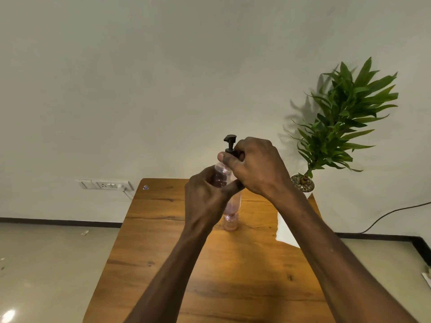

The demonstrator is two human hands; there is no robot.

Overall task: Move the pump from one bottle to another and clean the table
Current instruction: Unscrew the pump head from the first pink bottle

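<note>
Up over the table [163, 229], left hand [205, 197] grip around bottle [221, 176], right hand [258, 166] grip clamped on pump [230, 142].

Your right hand [256, 166] covers the pump [230, 142] collar, your left hand [207, 194] masks the bottle [221, 176] middle, and the bench [163, 241] runs off the lower edge.

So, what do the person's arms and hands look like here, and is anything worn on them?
Both forearms are bare: no sleeves reach into view. The left hand and right hand carry no gloves, rings, watch or bracelets that can be seen.
</note>
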